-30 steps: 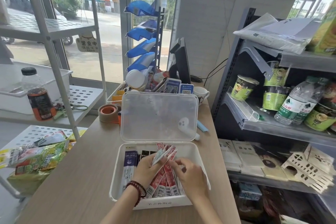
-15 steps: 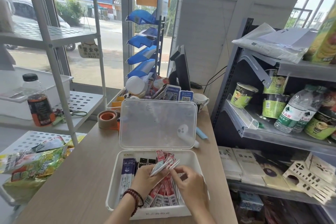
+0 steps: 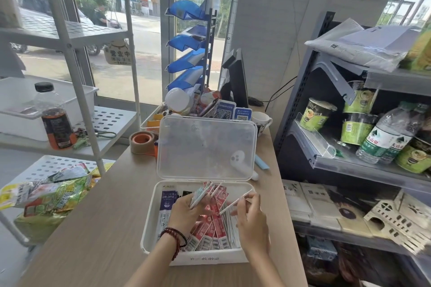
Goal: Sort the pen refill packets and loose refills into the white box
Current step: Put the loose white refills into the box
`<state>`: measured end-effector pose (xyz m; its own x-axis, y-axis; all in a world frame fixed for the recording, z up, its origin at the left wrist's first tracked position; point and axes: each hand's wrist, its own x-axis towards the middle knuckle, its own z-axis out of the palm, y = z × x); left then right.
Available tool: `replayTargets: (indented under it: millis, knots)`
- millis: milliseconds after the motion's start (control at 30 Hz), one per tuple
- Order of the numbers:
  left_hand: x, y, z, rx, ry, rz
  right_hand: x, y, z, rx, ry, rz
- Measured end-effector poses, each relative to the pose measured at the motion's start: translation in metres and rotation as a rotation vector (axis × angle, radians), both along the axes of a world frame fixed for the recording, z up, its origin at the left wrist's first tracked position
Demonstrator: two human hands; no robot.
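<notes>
**A:** In the head view, our left hand (image 3: 186,212) is over the open white plastic box (image 3: 205,258). The box sits on the pale wooden counter (image 3: 93,228), its clear hinged lid (image 3: 207,147) raised behind it. That grip is clenched round a fan of slim red and pale refill packets (image 3: 201,194).

**B:** Why do we hold them fanned?

**A:** We judge it shows each label and lets us draw one out at a time. The fan points up and away from us, with the long axes leaning slightly right and the lower ends gathered in the palm.

**B:** And our right hand (image 3: 250,219)?

**A:** Its grip pinches a thin white strip (image 3: 235,201) between thumb and fingertips, near the fan but apart from it. We cannot tell whether it is a loose refill or a packet seen edge-on. Its long axis runs diagonally, lower end toward the fan's base and upper end toward the box's far right corner.

**B:** What lies in the box?

**A:** A row of flat red packets (image 3: 214,228) covers the floor, long axes running near to far, barcode ends toward us. A blue-and-white packet (image 3: 166,207) lies parallel to them by the left wall. We judge the lengthwise lay packs flat, so the strip needs turning to match.
</notes>
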<state>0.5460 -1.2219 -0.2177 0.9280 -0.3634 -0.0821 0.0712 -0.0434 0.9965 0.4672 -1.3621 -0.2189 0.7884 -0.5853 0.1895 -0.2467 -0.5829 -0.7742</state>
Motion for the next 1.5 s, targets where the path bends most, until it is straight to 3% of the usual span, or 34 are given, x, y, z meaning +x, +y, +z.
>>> replayTargets:
  millis: [133,400,700,833,1100,1500]
  knots:
    - [-0.001,0.001,0.000,0.017,-0.005,-0.025,0.004,-0.001,-0.007,-0.032,-0.005,-0.077]
    - [0.000,0.002,-0.002,0.121,-0.095,-0.001,0.012,-0.004,-0.013,-0.122,0.375,-0.036]
    - [0.004,0.000,-0.009,0.113,-0.068,-0.029,0.013,-0.008,-0.023,-0.234,0.524,-0.010]
    - [0.004,0.000,-0.008,0.118,-0.080,-0.058,0.012,-0.006,-0.020,-0.200,0.495,-0.010]
    - [0.004,0.001,-0.010,0.142,-0.118,-0.095,0.008,-0.003,-0.005,-0.122,0.196,0.014]
    - [0.001,0.001,-0.010,0.167,-0.139,-0.170,0.004,0.000,-0.002,-0.163,0.125,0.184]
